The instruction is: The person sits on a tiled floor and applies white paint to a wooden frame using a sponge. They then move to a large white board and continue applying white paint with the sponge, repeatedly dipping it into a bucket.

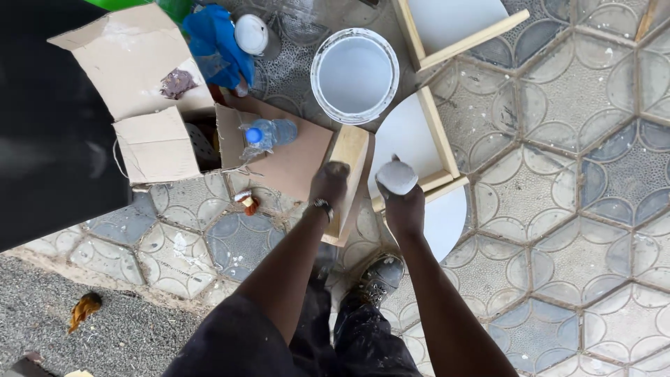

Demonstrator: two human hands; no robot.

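Observation:
My left hand rests on the edge of a pale wooden block, fingers curled over it. My right hand holds a white, paint-covered pad just above the corner of a wooden frame that lies on white round panels. A white bucket of white paint stands on the tiles just beyond the frame.
An open cardboard box sits at the left, with a plastic water bottle on its flap. A blue cloth and a white lid lie behind. My paint-spattered shoe stands on hexagonal tiles. Gravel borders the lower left.

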